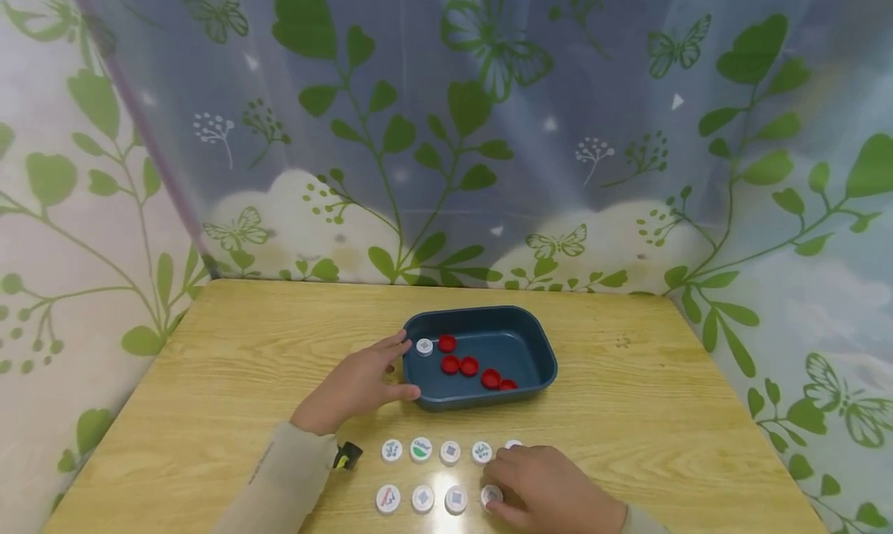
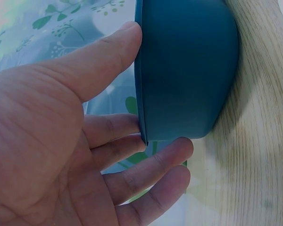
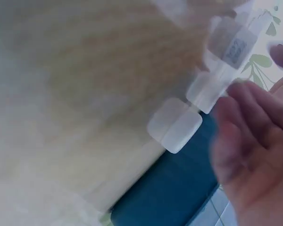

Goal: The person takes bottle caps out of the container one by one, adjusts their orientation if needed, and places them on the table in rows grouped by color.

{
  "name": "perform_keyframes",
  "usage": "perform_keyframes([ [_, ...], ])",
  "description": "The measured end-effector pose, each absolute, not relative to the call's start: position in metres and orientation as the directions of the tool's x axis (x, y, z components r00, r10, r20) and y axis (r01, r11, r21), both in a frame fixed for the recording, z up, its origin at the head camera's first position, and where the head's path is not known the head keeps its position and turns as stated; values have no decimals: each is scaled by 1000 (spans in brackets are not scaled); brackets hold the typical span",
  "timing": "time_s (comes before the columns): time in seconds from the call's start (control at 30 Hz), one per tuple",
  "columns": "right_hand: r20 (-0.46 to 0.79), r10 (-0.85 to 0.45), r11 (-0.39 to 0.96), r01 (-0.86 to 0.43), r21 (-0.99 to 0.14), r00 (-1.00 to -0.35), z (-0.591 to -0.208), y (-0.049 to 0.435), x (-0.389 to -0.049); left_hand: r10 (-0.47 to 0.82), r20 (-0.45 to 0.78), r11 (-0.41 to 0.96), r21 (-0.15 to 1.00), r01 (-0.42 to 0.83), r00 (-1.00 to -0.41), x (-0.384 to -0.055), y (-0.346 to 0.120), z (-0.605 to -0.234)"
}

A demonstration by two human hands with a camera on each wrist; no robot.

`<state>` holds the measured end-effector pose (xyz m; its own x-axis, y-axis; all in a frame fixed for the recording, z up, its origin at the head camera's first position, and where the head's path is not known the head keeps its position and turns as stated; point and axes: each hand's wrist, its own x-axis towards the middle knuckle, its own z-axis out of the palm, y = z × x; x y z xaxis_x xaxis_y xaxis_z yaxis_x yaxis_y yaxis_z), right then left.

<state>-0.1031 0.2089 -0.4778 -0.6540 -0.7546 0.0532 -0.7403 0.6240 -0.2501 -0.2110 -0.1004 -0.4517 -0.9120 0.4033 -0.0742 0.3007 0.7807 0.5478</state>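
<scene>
My left hand (image 1: 357,383) holds the left end of a blue plastic basin (image 1: 481,401). Its thumb (image 2: 125,42) lies along the rim in the left wrist view, while the other fingers reach around the end wall. Inside lie several red bottle caps (image 1: 449,364) and one white cap (image 1: 424,347). My right hand (image 1: 544,486) is low over the table, thumb and fingers apart around a white cap (image 1: 491,494) at the right end of the near row. The right wrist view is blurred; white caps (image 3: 174,126) show beside the fingers there.
Two rows of printed white caps lie in front of the basin, among them a green-marked one (image 1: 421,449) and a red-marked one (image 1: 387,499). Another white cap (image 1: 512,444) is partly behind the right hand. A patterned curtain (image 1: 432,170) borders the wooden table (image 1: 230,379).
</scene>
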Motion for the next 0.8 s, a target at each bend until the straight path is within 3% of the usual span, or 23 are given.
perform_keyframes([
  [0.23, 384, -678, 621, -768, -157, -627, -444, 198, -141, 412, -66, 762, 571, 305, -909, -211, -102, -451],
  [0.37, 440, -623, 642, -744, -185, -647, -418, 186, -177, 419, -73, 749, 591, 299, -905, -212, -104, -451],
  [0.47, 361, -602, 689, -692, -216, -712, -404, 172, -204, 424, -72, 746, 593, 303, -903, -213, -106, -451],
  [0.6, 114, -589, 774, -599, -207, -800, -398, 153, -235, 433, -67, 752, 578, 318, -899, -213, -107, -450],
  [0.7, -75, -567, 818, -550, -166, -821, -399, 140, -255, 441, -56, 751, 570, 334, -896, -212, -107, -448],
  [0.8, -169, -560, 829, -546, -121, -811, -406, 129, -272, 453, -38, 742, 569, 354, -890, -211, -108, -449],
])
